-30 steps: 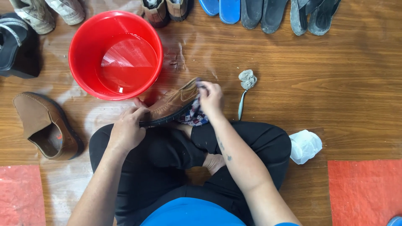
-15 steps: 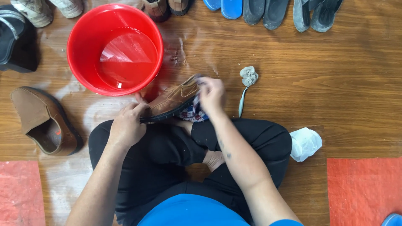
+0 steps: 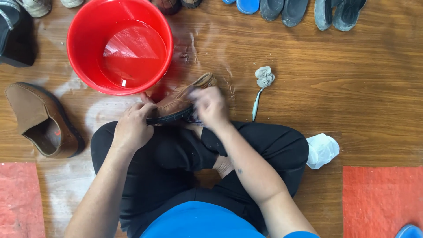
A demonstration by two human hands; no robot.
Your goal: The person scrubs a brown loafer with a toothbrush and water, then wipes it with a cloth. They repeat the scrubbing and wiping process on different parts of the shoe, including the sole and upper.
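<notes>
The step in hand looks like the scrubbing of a tan suede slip-on shoe with a dark rubber sole (image 3: pixel 180 102), which lies on its side across the person's crossed legs, just near of a round red plastic bucket with water in it (image 3: pixel 120 45). The left hand (image 3: pixel 132 127) is closed around the heel end of the shoe, fingers curled over the sole edge, holding it steady. The right hand (image 3: pixel 210 107) is blurred over the toe end; it seems bunched around a bit of patterned cloth, but I cannot tell its grip for sure. By my reading, carrying on calls for a firm hold at the heel while the right hand works along the upper. To the left lies the matching tan suede shoe (image 3: pixel 40 119), upright on the floor. To the right sit a small brush with a grey wad at its tip (image 3: pixel 261 88) and a crumpled white plastic bag (image 3: pixel 322 150). The wooden plank floor (image 3: pixel 365 79) is wet and glossy around the bucket; red mats (image 3: pixel 381 200) lie at the near corners, and other shoes and sandals (image 3: pixel 308 11) line the far edge.
</notes>
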